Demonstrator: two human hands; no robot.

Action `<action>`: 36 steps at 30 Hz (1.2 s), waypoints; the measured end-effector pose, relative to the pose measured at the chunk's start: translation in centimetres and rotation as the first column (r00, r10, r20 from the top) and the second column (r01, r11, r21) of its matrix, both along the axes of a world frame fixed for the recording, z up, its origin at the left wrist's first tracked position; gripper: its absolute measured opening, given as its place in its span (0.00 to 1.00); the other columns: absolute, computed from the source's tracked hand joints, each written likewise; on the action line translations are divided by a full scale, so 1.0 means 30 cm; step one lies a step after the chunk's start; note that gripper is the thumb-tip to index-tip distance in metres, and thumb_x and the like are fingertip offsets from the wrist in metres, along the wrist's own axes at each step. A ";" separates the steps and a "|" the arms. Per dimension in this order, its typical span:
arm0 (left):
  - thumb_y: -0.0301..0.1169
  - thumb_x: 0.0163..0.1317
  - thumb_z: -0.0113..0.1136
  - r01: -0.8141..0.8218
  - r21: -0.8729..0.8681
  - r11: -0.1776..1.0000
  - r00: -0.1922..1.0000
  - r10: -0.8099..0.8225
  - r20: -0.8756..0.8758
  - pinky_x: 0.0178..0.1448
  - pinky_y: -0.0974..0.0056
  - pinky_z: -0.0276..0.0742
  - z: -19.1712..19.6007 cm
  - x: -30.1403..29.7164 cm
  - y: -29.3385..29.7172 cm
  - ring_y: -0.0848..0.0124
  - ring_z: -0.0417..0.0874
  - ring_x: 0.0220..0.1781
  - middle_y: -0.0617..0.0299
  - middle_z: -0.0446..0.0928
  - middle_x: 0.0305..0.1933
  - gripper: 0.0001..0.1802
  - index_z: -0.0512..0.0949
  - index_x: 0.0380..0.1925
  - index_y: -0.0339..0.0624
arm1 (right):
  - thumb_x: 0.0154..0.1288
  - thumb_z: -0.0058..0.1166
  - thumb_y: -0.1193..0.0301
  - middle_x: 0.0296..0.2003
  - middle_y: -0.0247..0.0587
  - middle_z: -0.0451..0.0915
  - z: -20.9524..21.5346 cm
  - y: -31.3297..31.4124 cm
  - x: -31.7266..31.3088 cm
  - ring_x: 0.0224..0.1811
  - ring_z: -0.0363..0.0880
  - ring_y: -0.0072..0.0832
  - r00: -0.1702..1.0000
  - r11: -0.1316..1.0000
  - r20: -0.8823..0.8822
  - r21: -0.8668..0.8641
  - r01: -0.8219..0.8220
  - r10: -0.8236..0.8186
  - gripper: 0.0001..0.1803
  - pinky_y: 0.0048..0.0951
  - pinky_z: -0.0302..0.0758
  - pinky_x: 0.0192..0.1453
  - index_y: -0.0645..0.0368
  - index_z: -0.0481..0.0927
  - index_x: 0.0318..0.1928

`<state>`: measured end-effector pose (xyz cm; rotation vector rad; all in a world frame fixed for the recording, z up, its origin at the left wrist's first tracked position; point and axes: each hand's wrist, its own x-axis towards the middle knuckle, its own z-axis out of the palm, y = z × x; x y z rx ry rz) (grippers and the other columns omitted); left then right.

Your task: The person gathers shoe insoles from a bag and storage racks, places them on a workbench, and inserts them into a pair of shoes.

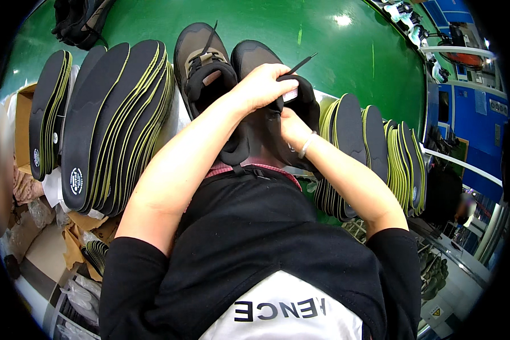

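Observation:
A pair of brown and black lace-up shoes stands in front of me, toes pointing away. The left shoe [195, 51] is upright, its dark laces and padded opening in view. Over the opening of the right shoe [258, 54] is my left hand [264, 86], closed, pinching the tongue beside a pale label; a lace end sticks up past the fingers. Just below, my right hand [296, 129] is closed at the near side of that opening, on a dark piece with a small white mark. Whether this is an insole or the shoe's collar, I cannot tell.
Many black insoles with yellow-green edges stand in a large stack [119, 124] on the left and another stack [374, 147] on the right. More dark shoes [82, 22] sit at the far left of the green table [328, 51]. A cardboard box [24, 127] is at the left edge.

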<state>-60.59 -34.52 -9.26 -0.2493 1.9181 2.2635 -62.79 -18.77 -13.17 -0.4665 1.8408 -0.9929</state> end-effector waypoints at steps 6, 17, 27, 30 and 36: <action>0.37 0.60 0.47 0.009 0.130 0.991 0.999 -0.015 0.048 0.37 0.75 0.67 -0.003 -0.008 0.024 0.82 0.70 0.30 0.69 0.73 0.27 0.13 0.74 0.29 0.37 | 0.56 0.43 0.68 0.36 0.49 0.76 -0.314 -0.040 -0.200 0.39 0.73 0.38 0.773 0.924 -0.534 0.340 -0.173 0.341 0.15 0.30 0.68 0.45 0.65 0.73 0.41; 0.37 0.60 0.47 -0.055 0.033 0.998 0.992 0.051 0.118 0.38 0.74 0.68 -0.032 0.000 0.011 0.81 0.71 0.30 0.68 0.74 0.28 0.14 0.74 0.31 0.36 | 0.56 0.43 0.68 0.38 0.46 0.75 -0.346 -0.091 -0.187 0.41 0.73 0.36 0.720 0.893 -0.563 0.412 -0.180 0.405 0.17 0.30 0.68 0.46 0.65 0.71 0.43; 0.38 0.60 0.47 -0.064 0.041 0.997 0.991 0.058 0.118 0.38 0.74 0.67 -0.003 0.010 0.001 0.82 0.70 0.32 0.68 0.74 0.29 0.15 0.74 0.32 0.35 | 0.51 0.42 0.73 0.34 0.48 0.75 0.194 -0.013 -0.023 0.38 0.73 0.32 0.917 0.909 -0.115 0.222 -0.352 0.383 0.18 0.27 0.69 0.42 0.67 0.68 0.44; 0.39 0.59 0.48 -0.071 -0.098 0.993 0.996 0.076 0.043 0.39 0.73 0.67 -0.028 0.013 -0.002 0.81 0.70 0.32 0.67 0.74 0.29 0.17 0.74 0.33 0.34 | 0.46 0.46 0.71 0.24 0.53 0.74 0.305 0.047 0.010 0.32 0.75 0.42 0.780 0.775 -0.085 0.221 -0.593 0.621 0.23 0.34 0.70 0.40 0.71 0.64 0.44; 0.38 0.52 0.54 -0.461 -0.636 0.619 0.856 0.120 -0.503 0.55 0.61 0.61 0.183 0.177 0.068 0.57 0.67 0.51 0.49 0.67 0.49 0.23 0.68 0.45 0.37 | 0.44 0.48 0.70 0.29 0.60 0.74 0.271 0.076 0.043 0.35 0.75 0.47 0.539 0.513 -0.121 0.529 -0.676 0.834 0.26 0.38 0.71 0.40 0.76 0.63 0.42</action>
